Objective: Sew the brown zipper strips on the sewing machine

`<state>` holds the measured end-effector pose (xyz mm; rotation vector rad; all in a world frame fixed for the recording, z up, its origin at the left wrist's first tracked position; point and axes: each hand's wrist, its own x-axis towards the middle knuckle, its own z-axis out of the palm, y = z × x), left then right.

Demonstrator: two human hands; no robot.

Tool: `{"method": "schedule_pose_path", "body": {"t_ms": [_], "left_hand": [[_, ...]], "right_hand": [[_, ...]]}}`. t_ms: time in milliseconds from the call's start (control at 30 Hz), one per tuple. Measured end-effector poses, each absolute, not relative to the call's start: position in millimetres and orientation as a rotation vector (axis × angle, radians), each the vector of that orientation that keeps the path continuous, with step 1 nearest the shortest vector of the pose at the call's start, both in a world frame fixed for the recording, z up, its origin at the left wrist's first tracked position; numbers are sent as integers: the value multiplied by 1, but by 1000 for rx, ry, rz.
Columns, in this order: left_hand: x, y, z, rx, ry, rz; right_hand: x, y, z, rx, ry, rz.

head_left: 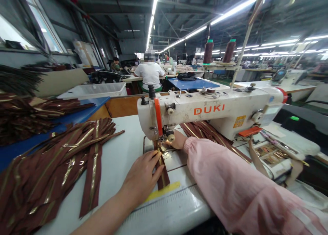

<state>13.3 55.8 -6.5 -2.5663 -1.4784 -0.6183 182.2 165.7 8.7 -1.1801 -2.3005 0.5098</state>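
Note:
A brown zipper [163,179] with brass-coloured teeth runs lengthwise under the needle area of the white sewing machine [184,108]. My left hand [142,171] lies on it just in front of the presser foot, fingertips and thumb gripping its edges. Behind the needle area, my right hand [178,140] reaches in from the right, below a pink sleeve. Its fingertips are hidden by the machine head, so I cannot see what they hold. A small light glows by the needle.
Many brown zippers [89,166] lie heaped at the left, with more zippers [205,132] behind the machine. A yellow tape strip [164,191] and a ruler scale mark the front edge. At right stands a small parts tray [274,156]. A person [150,72] sits ahead.

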Motion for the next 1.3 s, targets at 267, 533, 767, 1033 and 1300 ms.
{"method": "schedule_pose_path", "body": {"t_ms": [267,533,767,1033,1300], "left_hand": [[17,10,-7,-2638,-1245,-568],[20,-10,-1,-2609,-1041,-457],[18,-9,-6,-2609,-1007,-626],[19,-7,0,-2630,-970,-671],[13,-5,-1,-2718,-968,-644]], "right_hand": [[215,69,7,-1007,-2517,33],[220,19,-6,-996,-2479,80],[216,14,-10,-964,-2363,251],[216,11,-5,-941,-2429,217],[217,14,-8,-903,-2429,263]]}}
